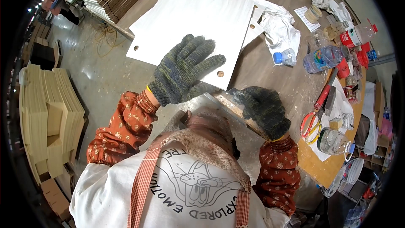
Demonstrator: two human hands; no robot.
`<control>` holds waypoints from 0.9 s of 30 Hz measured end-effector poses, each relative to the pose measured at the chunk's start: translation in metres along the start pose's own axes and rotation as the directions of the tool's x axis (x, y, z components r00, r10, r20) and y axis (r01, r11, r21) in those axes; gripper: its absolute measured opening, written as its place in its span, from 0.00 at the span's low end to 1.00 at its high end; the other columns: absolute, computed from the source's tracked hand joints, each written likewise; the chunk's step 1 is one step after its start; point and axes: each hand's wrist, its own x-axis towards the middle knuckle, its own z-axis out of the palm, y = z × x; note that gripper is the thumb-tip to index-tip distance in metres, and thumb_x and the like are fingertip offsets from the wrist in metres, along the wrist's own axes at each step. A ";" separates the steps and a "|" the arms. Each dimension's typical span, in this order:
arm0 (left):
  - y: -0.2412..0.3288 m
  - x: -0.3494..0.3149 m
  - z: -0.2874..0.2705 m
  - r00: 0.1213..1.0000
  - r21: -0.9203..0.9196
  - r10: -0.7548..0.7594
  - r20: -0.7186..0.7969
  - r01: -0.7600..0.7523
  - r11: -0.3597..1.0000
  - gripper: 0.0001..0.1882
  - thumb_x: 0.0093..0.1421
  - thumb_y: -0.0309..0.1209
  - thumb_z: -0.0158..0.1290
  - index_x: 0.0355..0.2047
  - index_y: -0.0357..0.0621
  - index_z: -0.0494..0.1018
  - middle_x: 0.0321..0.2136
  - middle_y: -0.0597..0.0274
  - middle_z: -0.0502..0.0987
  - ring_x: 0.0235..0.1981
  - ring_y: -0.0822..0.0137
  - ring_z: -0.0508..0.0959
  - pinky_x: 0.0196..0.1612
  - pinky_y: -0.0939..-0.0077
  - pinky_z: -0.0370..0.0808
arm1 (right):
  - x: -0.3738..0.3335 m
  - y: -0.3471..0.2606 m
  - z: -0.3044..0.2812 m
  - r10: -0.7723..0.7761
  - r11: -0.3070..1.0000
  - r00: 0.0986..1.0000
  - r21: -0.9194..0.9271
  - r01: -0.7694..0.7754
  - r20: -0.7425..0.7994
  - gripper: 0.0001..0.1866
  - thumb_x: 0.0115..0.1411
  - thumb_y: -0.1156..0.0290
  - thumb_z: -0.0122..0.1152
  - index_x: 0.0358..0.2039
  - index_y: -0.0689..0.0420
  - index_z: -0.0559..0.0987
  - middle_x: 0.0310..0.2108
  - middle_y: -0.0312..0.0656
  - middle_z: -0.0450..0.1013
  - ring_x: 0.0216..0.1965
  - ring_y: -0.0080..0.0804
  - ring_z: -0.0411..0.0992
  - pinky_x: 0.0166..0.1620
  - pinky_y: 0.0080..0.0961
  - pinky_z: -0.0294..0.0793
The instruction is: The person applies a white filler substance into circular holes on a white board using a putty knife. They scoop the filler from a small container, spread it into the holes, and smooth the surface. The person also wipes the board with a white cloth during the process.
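A white panel (198,17) with small round holes near its corners lies on the brown table, over other white panels. My left hand (181,70), in a dark grey-green knit glove, rests on this top panel near its closest edge. Its fingers are stretched out, with the thumb toward the near corner. Beside that corner, at the table's edge, is my right hand (265,110) in a matching glove. Its fingers are curled closed, and a small greyish tip shows by the thumb; what it holds cannot be made out.
A crumpled white cloth (280,27) and a blue-capped bottle (285,57) lie right of the panels. Further right are plastic bottles (322,59), red-handled scissors (308,124) and a clear jug (333,140). Stacked boards (50,114) stand on the left floor; a person (63,6) is far left.
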 end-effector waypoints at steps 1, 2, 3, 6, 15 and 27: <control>0.000 0.000 -0.001 1.000 0.008 0.002 0.001 -0.002 1.000 0.34 0.55 0.62 0.33 0.55 0.56 0.62 0.56 0.53 0.60 0.58 0.52 0.59 0.61 0.55 0.51 | 0.000 0.001 0.001 -0.020 0.999 0.998 0.044 0.022 -0.063 0.15 0.50 0.73 0.55 0.41 0.51 0.74 0.27 0.39 0.72 0.26 0.33 0.73 0.29 0.28 0.75; 0.000 -0.001 -0.001 1.000 0.016 0.005 0.002 -0.005 1.000 0.34 0.55 0.62 0.33 0.55 0.56 0.62 0.56 0.53 0.60 0.58 0.53 0.59 0.61 0.56 0.51 | -0.002 0.001 0.001 0.010 0.999 0.999 0.037 -0.009 -0.030 0.18 0.47 0.74 0.58 0.42 0.52 0.73 0.30 0.39 0.72 0.28 0.35 0.72 0.31 0.30 0.74; -0.001 -0.001 -0.002 1.000 0.017 0.003 0.003 -0.003 1.000 0.34 0.55 0.62 0.33 0.55 0.56 0.62 0.56 0.53 0.60 0.58 0.53 0.59 0.61 0.56 0.51 | -0.007 -0.001 0.001 0.039 0.999 0.999 0.028 -0.040 0.002 0.22 0.45 0.75 0.61 0.43 0.53 0.71 0.33 0.40 0.72 0.31 0.37 0.72 0.33 0.31 0.73; -0.001 0.001 0.000 1.000 0.009 0.010 0.002 -0.010 1.000 0.34 0.56 0.61 0.32 0.55 0.55 0.63 0.56 0.53 0.61 0.58 0.53 0.59 0.61 0.56 0.51 | -0.017 -0.003 0.009 0.102 0.993 0.995 0.049 -0.103 0.014 0.26 0.43 0.75 0.63 0.45 0.54 0.69 0.36 0.41 0.71 0.34 0.39 0.71 0.35 0.32 0.73; 0.002 0.002 -0.002 0.999 -0.039 0.010 -0.031 -0.012 0.999 0.32 0.55 0.58 0.39 0.53 0.52 0.65 0.55 0.52 0.62 0.57 0.52 0.60 0.60 0.55 0.53 | -0.014 -0.032 0.038 0.487 0.826 0.872 0.355 -0.439 -0.055 0.15 0.53 0.73 0.56 0.43 0.56 0.73 0.37 0.43 0.73 0.34 0.37 0.72 0.38 0.28 0.73; 0.002 0.003 -0.001 1.000 -0.030 -0.003 -0.006 0.002 1.000 0.33 0.54 0.60 0.39 0.53 0.53 0.65 0.55 0.52 0.61 0.57 0.52 0.60 0.60 0.56 0.53 | 0.011 -0.060 0.048 0.565 0.820 0.788 0.065 -0.568 -0.247 0.13 0.50 0.73 0.61 0.39 0.56 0.77 0.26 0.41 0.74 0.27 0.31 0.72 0.32 0.24 0.71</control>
